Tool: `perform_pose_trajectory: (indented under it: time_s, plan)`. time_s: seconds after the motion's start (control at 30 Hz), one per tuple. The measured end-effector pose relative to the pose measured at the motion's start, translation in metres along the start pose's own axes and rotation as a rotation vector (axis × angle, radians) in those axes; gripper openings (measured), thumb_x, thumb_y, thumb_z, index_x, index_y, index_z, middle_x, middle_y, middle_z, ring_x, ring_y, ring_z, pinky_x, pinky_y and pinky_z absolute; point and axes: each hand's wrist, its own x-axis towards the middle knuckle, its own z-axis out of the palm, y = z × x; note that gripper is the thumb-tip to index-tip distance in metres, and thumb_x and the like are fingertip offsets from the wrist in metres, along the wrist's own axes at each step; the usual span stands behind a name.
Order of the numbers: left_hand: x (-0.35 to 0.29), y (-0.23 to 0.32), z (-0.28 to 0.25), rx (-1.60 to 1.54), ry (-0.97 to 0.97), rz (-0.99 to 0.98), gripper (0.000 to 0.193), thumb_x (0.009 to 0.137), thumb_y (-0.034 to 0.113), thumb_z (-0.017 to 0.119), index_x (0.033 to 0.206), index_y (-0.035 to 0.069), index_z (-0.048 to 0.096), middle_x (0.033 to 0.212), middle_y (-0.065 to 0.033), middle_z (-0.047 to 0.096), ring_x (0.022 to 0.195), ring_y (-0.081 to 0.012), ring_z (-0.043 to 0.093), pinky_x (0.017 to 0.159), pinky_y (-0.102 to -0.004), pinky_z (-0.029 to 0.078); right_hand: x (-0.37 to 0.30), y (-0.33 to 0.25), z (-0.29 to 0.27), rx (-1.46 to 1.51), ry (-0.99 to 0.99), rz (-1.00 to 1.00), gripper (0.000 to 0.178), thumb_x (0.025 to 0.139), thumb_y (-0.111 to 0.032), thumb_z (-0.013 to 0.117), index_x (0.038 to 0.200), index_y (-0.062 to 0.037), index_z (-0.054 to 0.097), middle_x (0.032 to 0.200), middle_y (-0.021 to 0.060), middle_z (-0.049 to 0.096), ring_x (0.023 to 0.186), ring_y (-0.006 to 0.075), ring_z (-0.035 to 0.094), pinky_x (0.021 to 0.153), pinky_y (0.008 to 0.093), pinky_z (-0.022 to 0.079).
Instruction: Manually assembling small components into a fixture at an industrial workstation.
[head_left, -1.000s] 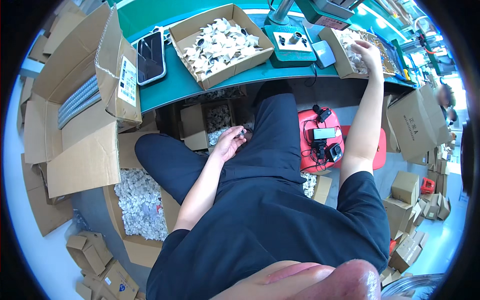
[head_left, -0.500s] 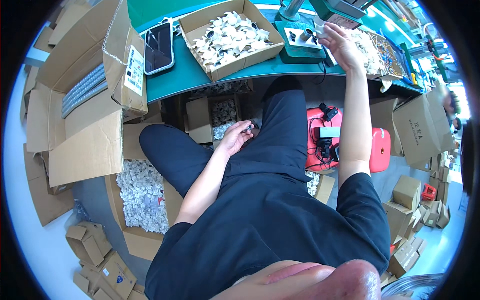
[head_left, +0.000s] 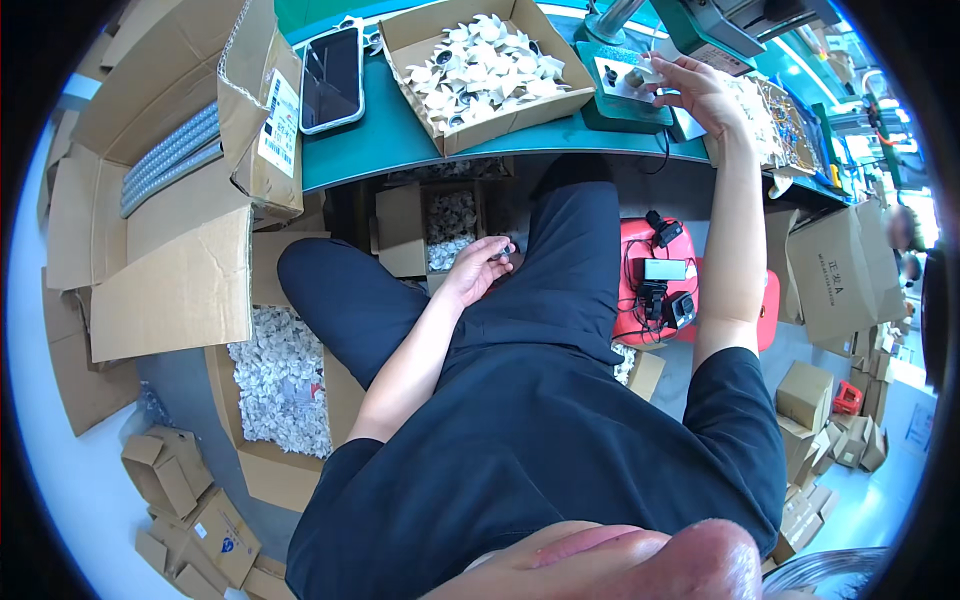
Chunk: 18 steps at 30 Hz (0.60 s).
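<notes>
At the small press's green base [head_left: 628, 115], my right hand [head_left: 702, 92] pinches a white bladed impeller [head_left: 648, 70] over the pale fixture plate, by its metal post. The fingers partly hide the impeller, and I cannot tell whether it touches the post. Over my lap, my left hand [head_left: 476, 274] is closed round a small dark piece [head_left: 507, 250], of which only a bit shows at the fingertips. Left of the press, an open cardboard tray [head_left: 462, 139] holds a heap of white impellers, some with dark round centres.
A phone [head_left: 332, 80] lies on the green bench [head_left: 375, 150] beside an open carton [head_left: 170, 290] of grey rods. More white parts lie right of the press. Boxes of white pieces stand under the bench and by my leg. A red stool [head_left: 630, 310] carries cabled devices.
My right hand has lowered the white impeller toward the fixture post. My left hand stays over my lap with the dark piece. The whole view has shifted slightly.
</notes>
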Motion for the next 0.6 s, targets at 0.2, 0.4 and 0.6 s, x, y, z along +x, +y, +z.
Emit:
perform_pose_trajectory:
  time_s: [0.2,0.4,0.6]
  plan:
    - [0.003,0.001,0.0,0.012,-0.003,-0.001,0.02,0.099,0.014,0.066,0.114,0.002,0.064,0.102,-0.0075,0.067,0.082,-0.0106,0.062,0.083,-0.0316,0.058,-0.003,-0.006,0.006,-0.118,0.037,-0.022,0.04,0.096,-0.031,0.071,0.119,0.0025,0.067,0.104,0.0074,0.064,0.093,0.0149,0.067,0.079,0.0286,0.06]
    - [0.007,-0.001,0.001,0.039,0.007,-0.016,0.02,0.099,0.014,0.066,0.114,0.002,0.064,0.103,-0.0074,0.067,0.081,-0.0106,0.062,0.082,-0.0318,0.058,-0.004,-0.005,0.011,-0.155,0.033,-0.045,0.042,0.1,-0.032,0.066,0.118,0.0062,0.065,0.107,0.0078,0.063,0.091,0.0149,0.067,0.079,0.0282,0.059]
    - [0.011,-0.006,0.002,0.042,0.009,-0.03,0.02,0.098,0.014,0.066,0.114,0.002,0.064,0.102,-0.0068,0.067,0.082,-0.011,0.062,0.083,-0.0314,0.058,0.024,0.036,-0.032,-0.044,0.24,-0.133,0.032,0.102,-0.023,0.057,0.112,0.0054,0.068,0.093,0.0073,0.067,0.086,0.0165,0.066,0.072,0.0293,0.054]
